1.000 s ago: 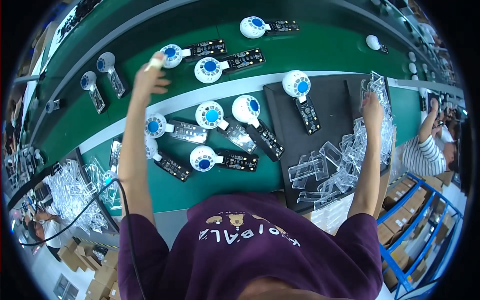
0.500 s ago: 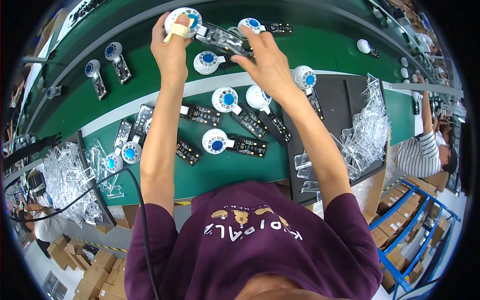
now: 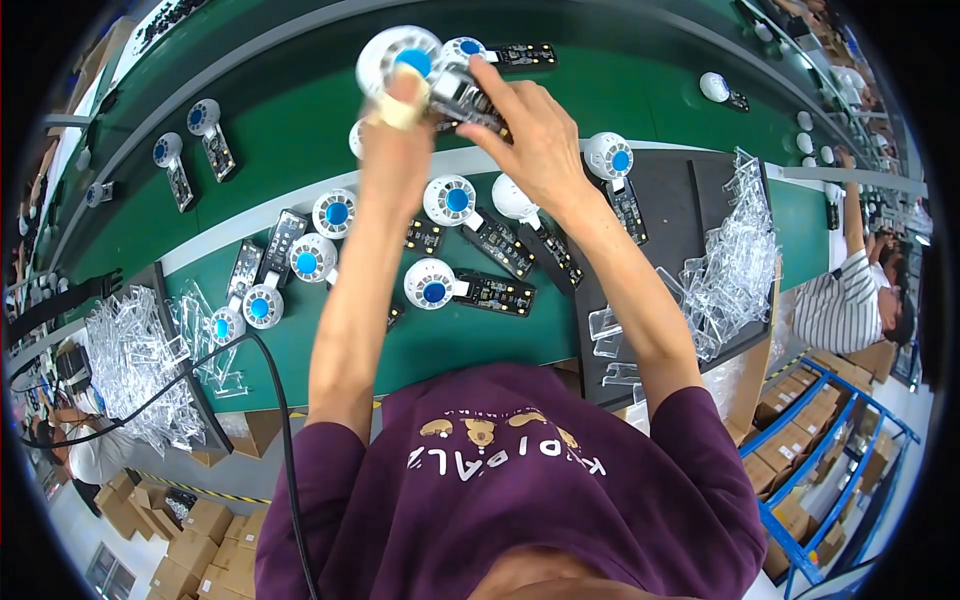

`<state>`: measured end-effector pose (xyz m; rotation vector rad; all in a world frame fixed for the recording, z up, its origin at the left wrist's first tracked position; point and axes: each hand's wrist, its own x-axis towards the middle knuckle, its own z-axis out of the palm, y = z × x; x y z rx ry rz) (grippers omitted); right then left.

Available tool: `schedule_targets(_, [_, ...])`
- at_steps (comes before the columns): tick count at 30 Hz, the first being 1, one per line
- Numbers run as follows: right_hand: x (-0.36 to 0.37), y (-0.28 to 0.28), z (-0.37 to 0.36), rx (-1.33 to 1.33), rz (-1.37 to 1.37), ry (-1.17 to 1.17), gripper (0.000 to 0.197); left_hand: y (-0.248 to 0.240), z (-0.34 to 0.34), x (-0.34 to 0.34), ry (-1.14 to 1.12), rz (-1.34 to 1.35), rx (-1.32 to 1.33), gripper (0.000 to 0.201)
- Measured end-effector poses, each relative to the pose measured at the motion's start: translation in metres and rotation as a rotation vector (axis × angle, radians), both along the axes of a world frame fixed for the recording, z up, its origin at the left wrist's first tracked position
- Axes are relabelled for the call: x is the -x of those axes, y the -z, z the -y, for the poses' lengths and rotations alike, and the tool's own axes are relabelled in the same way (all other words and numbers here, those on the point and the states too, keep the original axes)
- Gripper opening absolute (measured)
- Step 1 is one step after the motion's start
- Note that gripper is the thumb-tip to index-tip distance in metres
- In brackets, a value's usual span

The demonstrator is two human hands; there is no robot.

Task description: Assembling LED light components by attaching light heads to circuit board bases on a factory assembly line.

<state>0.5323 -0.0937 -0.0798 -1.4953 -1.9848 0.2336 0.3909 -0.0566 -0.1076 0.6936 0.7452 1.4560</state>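
Observation:
Over the far green belt, my left hand (image 3: 398, 145), smeared by motion and with a pale yellow wrap on the thumb, grips a round white device head (image 3: 410, 60) with a blue centre. A dark circuit board (image 3: 462, 98) extends rightward from that head. My right hand (image 3: 535, 125) has its thumb and index finger on either side of the board's far end. Something clear and shiny lies along the board, too blurred to make out. Just behind it on the belt rests another white device (image 3: 465, 48) with its own board.
Several similar devices, one a white head (image 3: 451, 200), lie on the near green table (image 3: 470, 345). A dark tray (image 3: 655, 185) at right holds a heap of clear plastic pieces (image 3: 735, 265); another such heap (image 3: 135, 360) is at left. A black cable (image 3: 285, 430) hangs at lower left.
My left hand has moved right with the device, toward my right hand, which has hardly moved. Devices on the far belt have shifted left.

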Motion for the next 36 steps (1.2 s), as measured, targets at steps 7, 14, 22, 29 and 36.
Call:
schedule_targets(7, [0.0, 0.012, 0.0, -0.111, -0.408, 0.158, 0.034, -0.012, 0.019, -0.02, 0.17, 0.051, 0.188, 0.045])
schedule_targets(14, [-0.018, 0.026, -0.015, 0.192, -0.877, 0.515, 0.047, -0.013, 0.016, -0.052, 0.01, -0.194, -0.113, 0.035])
schedule_targets(22, [-0.165, 0.095, -0.133, 0.18, -0.243, 0.668, 0.05, 0.069, -0.064, 0.036, -0.199, -1.569, -0.379, 0.065])
schedule_targets(29, [-0.229, 0.075, -0.107, 0.379, 0.342, 0.716, 0.041, 0.075, -0.038, 0.154, 0.251, -1.513, 0.317, 0.055])
schedule_targets(36, [-0.44, 0.061, 0.019, 0.444, 0.602, 1.137, 0.028, 0.041, -0.034, 0.167, -0.008, -1.514, -0.069, 0.049])
